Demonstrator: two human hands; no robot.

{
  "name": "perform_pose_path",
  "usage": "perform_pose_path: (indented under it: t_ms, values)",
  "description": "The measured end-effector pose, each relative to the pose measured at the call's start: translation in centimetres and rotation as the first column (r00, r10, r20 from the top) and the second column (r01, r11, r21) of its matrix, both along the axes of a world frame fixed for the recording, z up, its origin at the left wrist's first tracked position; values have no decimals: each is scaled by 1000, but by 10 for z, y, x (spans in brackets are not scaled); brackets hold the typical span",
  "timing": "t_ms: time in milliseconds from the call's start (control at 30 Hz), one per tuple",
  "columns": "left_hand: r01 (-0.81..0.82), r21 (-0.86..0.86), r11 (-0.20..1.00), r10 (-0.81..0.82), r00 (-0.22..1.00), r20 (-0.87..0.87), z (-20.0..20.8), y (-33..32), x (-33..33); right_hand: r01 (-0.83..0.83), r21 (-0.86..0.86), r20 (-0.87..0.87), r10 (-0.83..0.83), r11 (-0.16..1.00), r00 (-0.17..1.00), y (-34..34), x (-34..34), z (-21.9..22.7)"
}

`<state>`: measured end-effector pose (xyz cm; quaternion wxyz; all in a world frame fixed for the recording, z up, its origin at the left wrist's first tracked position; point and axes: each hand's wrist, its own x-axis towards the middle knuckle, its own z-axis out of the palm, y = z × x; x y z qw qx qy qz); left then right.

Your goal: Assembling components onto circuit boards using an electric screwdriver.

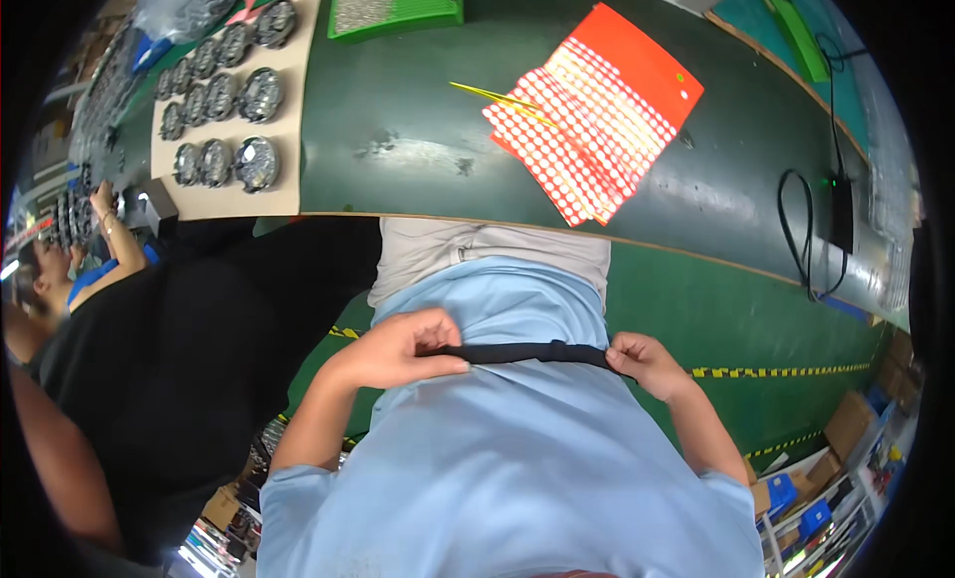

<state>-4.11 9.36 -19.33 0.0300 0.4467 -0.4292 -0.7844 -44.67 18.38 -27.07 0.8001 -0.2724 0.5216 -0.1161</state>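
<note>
A black strap (517, 353) stretches across the front of my light blue shirt at waist height. My left hand (408, 351) pinches its left part between thumb and curled fingers. At its right end, my right hand (645, 363) grips it with the fingertips. A small dark slider or loop (558, 349) shows on the strap between the two hands. Both hands are off the table, close to my body.
The green-topped table (398, 170) lies ahead. On it are red-and-white dotted sheets (587, 130), yellow tweezers (497, 96), a green tray (398, 26) of small metal parts, and cardboard (288, 185) with several round metallic-looking parts. A person in black (189, 349) stands close at left.
</note>
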Motion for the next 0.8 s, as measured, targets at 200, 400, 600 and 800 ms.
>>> perform_pose_path:
  t_ms: [200,400,600,800]
  values:
    - [-198,146,969,197,980,25,-5,61,70,-267,-304,-31,271,914,962,-85,54,30]
    - [-307,77,949,293,945,147,6,56,68,-627,-304,-276,564,717,778,-125,71,33]
    - [73,-652,755,190,927,324,20,10,23,-302,-335,-211,241,893,947,-104,35,29]
    - [146,-800,582,-342,936,-78,-24,-36,-77,-632,-412,-624,302,656,721,-80,38,52]
